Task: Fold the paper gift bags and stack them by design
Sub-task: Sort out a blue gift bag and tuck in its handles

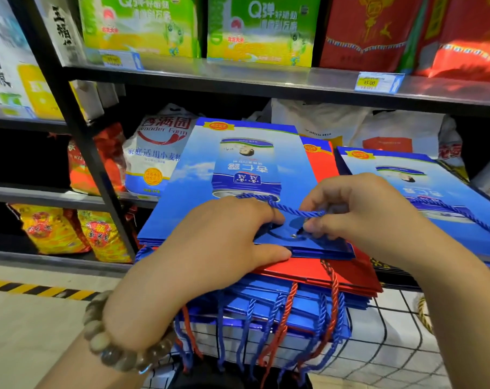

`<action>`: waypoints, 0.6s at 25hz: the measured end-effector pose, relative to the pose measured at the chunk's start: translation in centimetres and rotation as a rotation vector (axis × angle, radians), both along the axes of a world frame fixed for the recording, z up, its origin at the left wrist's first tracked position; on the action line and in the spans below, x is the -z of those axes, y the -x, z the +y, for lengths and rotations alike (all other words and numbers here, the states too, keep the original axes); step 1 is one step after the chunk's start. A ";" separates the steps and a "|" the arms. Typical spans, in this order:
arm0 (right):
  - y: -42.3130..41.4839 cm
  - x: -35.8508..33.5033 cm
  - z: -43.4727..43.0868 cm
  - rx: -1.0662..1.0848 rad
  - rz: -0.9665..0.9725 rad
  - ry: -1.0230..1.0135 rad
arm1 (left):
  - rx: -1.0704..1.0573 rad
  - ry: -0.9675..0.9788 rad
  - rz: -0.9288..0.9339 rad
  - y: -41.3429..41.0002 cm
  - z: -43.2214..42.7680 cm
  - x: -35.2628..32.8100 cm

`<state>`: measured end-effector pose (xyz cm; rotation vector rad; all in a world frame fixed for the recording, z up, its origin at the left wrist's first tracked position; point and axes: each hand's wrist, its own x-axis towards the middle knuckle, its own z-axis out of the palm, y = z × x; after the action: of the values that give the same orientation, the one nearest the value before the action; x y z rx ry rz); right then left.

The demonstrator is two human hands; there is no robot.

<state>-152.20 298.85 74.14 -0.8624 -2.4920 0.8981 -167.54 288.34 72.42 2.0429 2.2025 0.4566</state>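
Observation:
A flat blue gift bag printed with a can lies on top of a pile. Under it are a red bag and several more blue bags, their rope handles hanging over the near edge. My left hand presses down on the top bag's near edge, thumb along its side. My right hand pinches the bag's blue rope handle between thumb and fingers. A second blue bag lies flat to the right, on its own pile.
The piles rest on a black wire rack. Behind stand store shelves holding green and red boxes above, flour sacks and yellow rice bags to the left. A yellow-black floor stripe runs at the lower left.

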 end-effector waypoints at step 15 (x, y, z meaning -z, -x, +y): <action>0.3 -0.7 -1.4 -0.159 -0.260 -0.463 | -0.029 -0.129 -0.082 0.3 0.0 0.0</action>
<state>-152.54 297.40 74.86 -0.6619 -2.8527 0.2321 -167.88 288.38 72.41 2.0154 2.2107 0.6895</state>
